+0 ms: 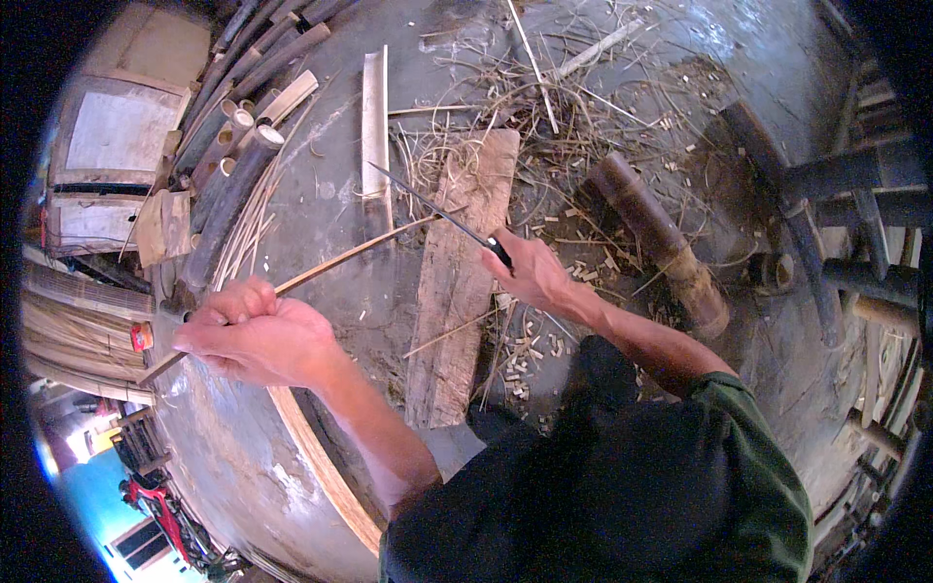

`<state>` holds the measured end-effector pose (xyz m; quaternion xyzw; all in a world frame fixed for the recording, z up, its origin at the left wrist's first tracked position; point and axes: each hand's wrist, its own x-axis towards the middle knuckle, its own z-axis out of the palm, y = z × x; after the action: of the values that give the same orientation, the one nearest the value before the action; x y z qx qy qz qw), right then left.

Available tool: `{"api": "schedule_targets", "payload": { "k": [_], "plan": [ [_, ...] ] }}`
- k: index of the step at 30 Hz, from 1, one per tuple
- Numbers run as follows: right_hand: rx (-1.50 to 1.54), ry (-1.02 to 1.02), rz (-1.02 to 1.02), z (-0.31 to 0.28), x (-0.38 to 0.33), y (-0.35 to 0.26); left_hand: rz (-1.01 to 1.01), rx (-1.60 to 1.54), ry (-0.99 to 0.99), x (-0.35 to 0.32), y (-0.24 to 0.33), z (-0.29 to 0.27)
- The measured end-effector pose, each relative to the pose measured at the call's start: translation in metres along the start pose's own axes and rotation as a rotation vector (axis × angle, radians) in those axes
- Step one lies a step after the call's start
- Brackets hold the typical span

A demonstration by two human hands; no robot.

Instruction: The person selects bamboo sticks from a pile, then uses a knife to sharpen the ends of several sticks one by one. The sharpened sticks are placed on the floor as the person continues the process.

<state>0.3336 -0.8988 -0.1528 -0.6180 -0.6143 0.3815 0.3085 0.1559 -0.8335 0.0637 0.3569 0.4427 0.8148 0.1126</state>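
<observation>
My left hand [258, 330] is closed round a thin bamboo strip [340, 257], whose short end sticks out at the lower left. The long part slants up to the right and reaches over a worn wooden plank [452, 291] on the floor. In my right hand [539, 277] is a knife with a black handle [500, 253], the fingers wrapped round it. Its long, narrow blade [428, 202] points up and left and crosses the strip near the strip's far end. From this view I cannot tell whether blade and strip touch.
Curly shavings [544, 117] and small cut pieces [520, 364] litter the floor. A thick bamboo section [661, 243] lies at the right, a split bamboo length [376, 136] ahead. Bamboo poles [228, 209] and wooden boxes [117, 146] stand left. Dark wooden furniture [855, 185] is at far right.
</observation>
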Motion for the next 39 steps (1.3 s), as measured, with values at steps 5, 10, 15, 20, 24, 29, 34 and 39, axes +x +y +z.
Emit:
{"api": "schedule_targets", "payload": {
  "k": [5,10,15,20,24,29,34,39],
  "plan": [
    [-0.043,0.01,-0.07,0.0,-0.012,-0.018,-0.045,0.015,-0.071,0.006,-0.005,-0.012],
    [-0.007,-0.01,0.073,-0.009,0.003,0.009,-0.092,0.005,-0.098,0.004,-0.001,-0.009],
    [-0.014,-0.043,-0.146,-0.013,-0.014,-0.05,-0.134,-0.014,-0.178,0.013,-0.004,-0.021],
    [-0.037,-0.03,-0.006,-0.004,0.0,-0.007,-0.14,-0.028,-0.116,0.012,-0.008,-0.017],
    [-0.021,0.023,-0.031,-0.001,-0.018,-0.002,0.019,0.059,-0.083,0.008,-0.013,-0.023],
    [0.064,-0.04,-0.103,-0.007,-0.024,-0.032,-0.011,0.012,-0.119,0.006,-0.002,-0.025],
    [-0.09,0.04,-0.028,-0.001,-0.006,0.015,-0.077,0.005,-0.134,0.011,-0.008,-0.019],
    [-0.075,0.005,-0.092,0.002,-0.013,-0.007,-0.028,0.023,-0.135,0.015,-0.012,-0.023]
  ]
}}
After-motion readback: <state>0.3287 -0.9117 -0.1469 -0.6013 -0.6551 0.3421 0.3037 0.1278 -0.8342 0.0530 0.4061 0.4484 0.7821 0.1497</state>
